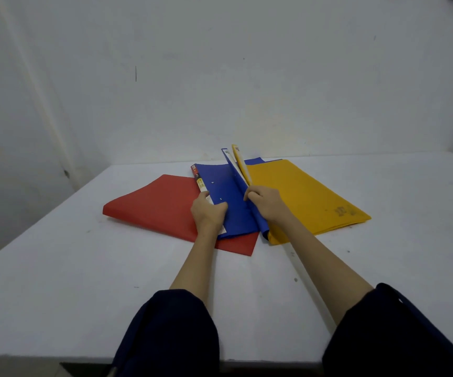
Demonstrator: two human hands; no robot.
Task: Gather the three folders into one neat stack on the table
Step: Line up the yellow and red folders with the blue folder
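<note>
On the white table (83, 268), the red folder (160, 210) lies at 9 o'clock of the blue folder (233, 208), which overlaps it, with the yellow folder (301, 197) at 3 o'clock. The left hand (209, 213) presses the blue folder's left edge, fingers closed on it. The right hand (267, 202) pinches the raised blue and yellow covers standing between the folders.

I see three folders fanned out toward the far middle of the flat white table (83, 281). The thin red plastic folder (154, 208) lies leftmost, flat on the table. The blue plastic folder (233, 210) lies over its right part, between the other two. The yellow plastic folder (301, 197) lies rightmost, its left edge beside the blue one, where both stand raised. My left hand (207, 213) rests on the blue folder's left edge; my right hand (267, 202) sits at the raised seam between blue and yellow. A wall (219, 63) stands behind the table.
</note>
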